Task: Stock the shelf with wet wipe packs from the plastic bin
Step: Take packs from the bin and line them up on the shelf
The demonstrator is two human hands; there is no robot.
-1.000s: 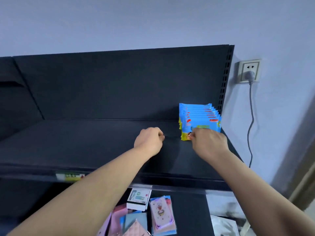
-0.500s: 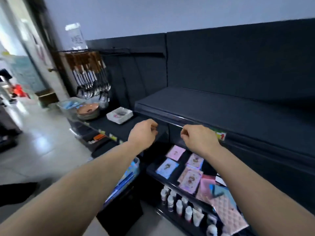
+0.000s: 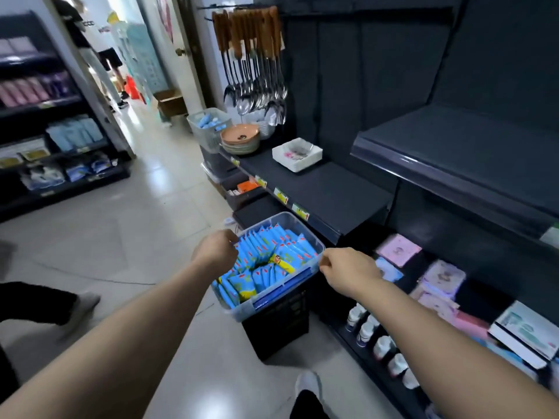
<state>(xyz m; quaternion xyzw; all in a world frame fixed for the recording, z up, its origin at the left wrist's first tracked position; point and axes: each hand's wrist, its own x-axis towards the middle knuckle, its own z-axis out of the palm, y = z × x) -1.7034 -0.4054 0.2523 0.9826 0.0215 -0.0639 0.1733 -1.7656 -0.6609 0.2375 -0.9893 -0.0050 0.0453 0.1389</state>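
Turning leftward, left hand [image 3: 216, 252] and right hand [image 3: 348, 269] are reaching over the plastic bin [image 3: 251, 308], fingers curled empty, for more packs [image 3: 266, 258].

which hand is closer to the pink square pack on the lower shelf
Right. The right hand is just left of the pink square pack; the left hand sits beyond the plastic bin, farther off.

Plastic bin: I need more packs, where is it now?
Head view, low centre: the plastic bin sits on a black crate on the floor, just left of the dark shelving.
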